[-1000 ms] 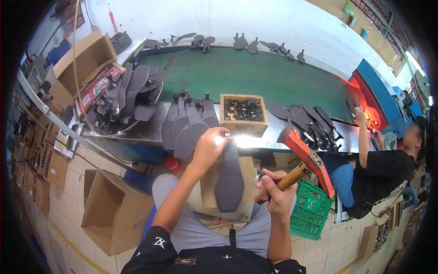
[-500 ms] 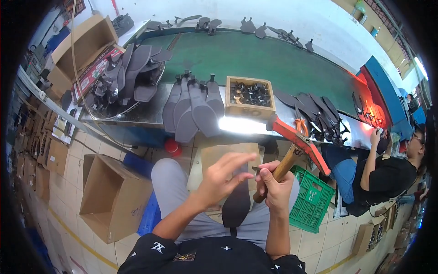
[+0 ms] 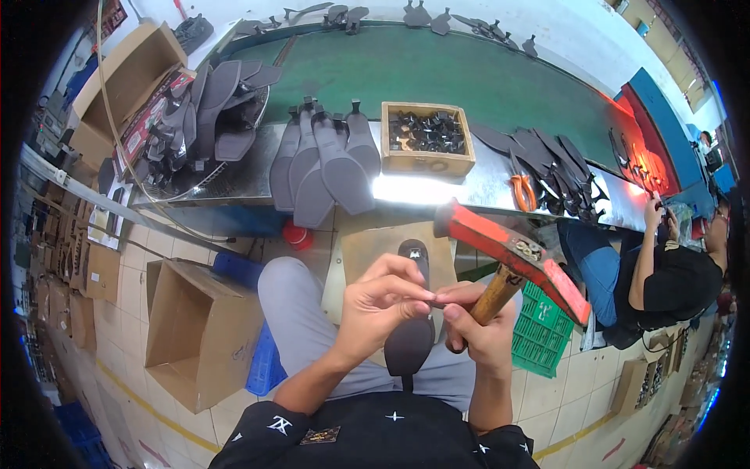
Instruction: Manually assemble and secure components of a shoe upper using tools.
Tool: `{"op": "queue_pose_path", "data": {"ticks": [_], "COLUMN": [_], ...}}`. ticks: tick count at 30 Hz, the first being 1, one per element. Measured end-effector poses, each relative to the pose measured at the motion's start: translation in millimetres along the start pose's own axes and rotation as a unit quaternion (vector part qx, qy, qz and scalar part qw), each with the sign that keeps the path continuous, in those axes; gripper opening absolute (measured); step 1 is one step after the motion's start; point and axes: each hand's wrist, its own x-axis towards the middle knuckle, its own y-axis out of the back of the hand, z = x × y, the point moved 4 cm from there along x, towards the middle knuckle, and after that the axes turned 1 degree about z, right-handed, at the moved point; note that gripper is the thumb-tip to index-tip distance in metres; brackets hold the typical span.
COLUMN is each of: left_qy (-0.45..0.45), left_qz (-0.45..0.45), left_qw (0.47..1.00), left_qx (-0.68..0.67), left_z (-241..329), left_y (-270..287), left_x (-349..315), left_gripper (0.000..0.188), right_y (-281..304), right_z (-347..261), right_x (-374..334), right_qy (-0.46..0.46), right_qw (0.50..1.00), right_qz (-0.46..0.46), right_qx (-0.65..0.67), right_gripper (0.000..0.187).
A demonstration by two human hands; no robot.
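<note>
In my right hand (image 3: 478,328) is a hammer (image 3: 519,254) with a wooden handle and a worn red head, which points up and to the right. Its thumb and forefinger meet the fingertips of my left hand (image 3: 383,301), which is closed in a pinch. Between them is a small dark piece, mostly hidden by the fingers. Below my hands a dark shoe sole (image 3: 410,344) lies lengthwise between my thighs, its far end reaching a tan board (image 3: 363,242). My hands cover its middle.
On the bench ahead stand a wooden box (image 3: 426,162) of small dark parts, grey heeled soles (image 3: 340,176), orange-handled pliers (image 3: 522,191) and more dark soles (image 3: 547,160). A cardboard box (image 3: 187,336) is at left, a green crate (image 3: 543,328) at right. A co-worker (image 3: 676,273) sits further right.
My left hand has closed from open fingers into a pinch, meeting my right fingertips. The hammer has shifted slightly right. The sole's far end now shows beyond my hands.
</note>
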Motion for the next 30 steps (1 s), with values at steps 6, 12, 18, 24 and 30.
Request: {"op": "queue_pose_path", "data": {"ticks": [6,12,18,24,30], "left_qy": [-0.077,-0.107,-0.122,-0.141,-0.058], "left_qz": [0.031,-0.073,-0.053,-0.046,-0.016], "left_qw": [0.929,0.889,0.907,0.896,0.954], "left_qx": [0.362,0.439,0.400,0.418,0.295], "left_z": [-26,-49,-59,-63,-79], "left_y": [24,28,36,35,44], "left_x": [37,43,41,44,39], "left_gripper": [0.042,0.033,0.031,0.032,0.030], "right_y": [9,24,23,10,3], "right_z": [19,50,47,34,25], "right_x": [32,65,56,59,51], "right_qy": [0.025,0.059,0.089,0.160,0.169], "right_qw": [0.988,0.943,0.934,0.894,0.822], "right_qz": [0.061,-0.013,-0.021,-0.041,-0.064], "right_qx": [-0.141,-0.328,-0.347,-0.417,-0.539], "right_gripper": [0.015,0.024,0.022,0.028,0.027]}}
